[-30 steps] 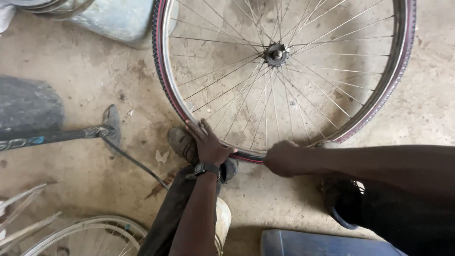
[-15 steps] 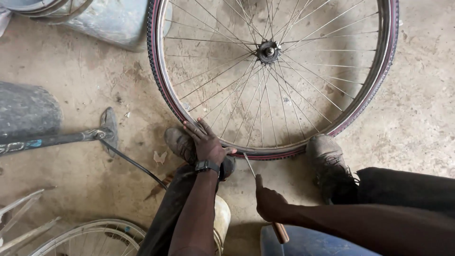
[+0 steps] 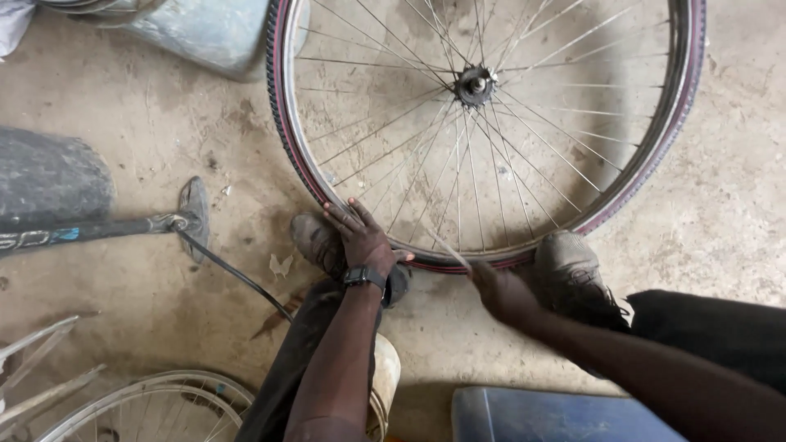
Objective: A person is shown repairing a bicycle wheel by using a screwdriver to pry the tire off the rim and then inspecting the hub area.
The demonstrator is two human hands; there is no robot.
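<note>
Bike wheel (image 3: 491, 123) lies flat on the concrete floor (image 3: 147, 147), taking up the top-centre and top-right of the view, w/ a black-and-maroon tyre (image 3: 282, 123) around the metal rim and the hub (image 3: 475, 84) near the top. Spokes all in view.

Left hand (image 3: 364, 237) rests palm-down on the near-left part of the rim, fingers spread flat over tyre and rim, not clenched, pressing rather than gripping. Black watch (image 3: 363, 276) on that wrist.

Right hand (image 3: 501, 290) sits just below the near edge of the wheel, closed around a thin metal tool (image 3: 446, 247), prob. a tyre lever; its tip reaches up to the rim at the near edge, between the two hands. Exact grip on the handle hard to tell, hand partly turned away.

Left shoe (image 3: 319, 244) stands on the floor just beside the left hand, touching the tyre's outer edge or v. close to it. Right shoe (image 3: 573, 270) is planted on the near-right part of the tyre, just right of the right hand.

Left side of the floor: a floor pump (image 3: 98, 229) lies on its side, foot plate (image 3: 195, 214) upright-ish, black hose (image 3: 233, 274) running toward the left leg. Second wheel rim (image 3: 164, 401) at the bottom-left corner. Blue container (image 3: 557, 413) at the bottom edge, a pale bucket-like thing (image 3: 385, 372) under the left forearm. Grey sack (image 3: 205, 33) at the top-left.
</note>
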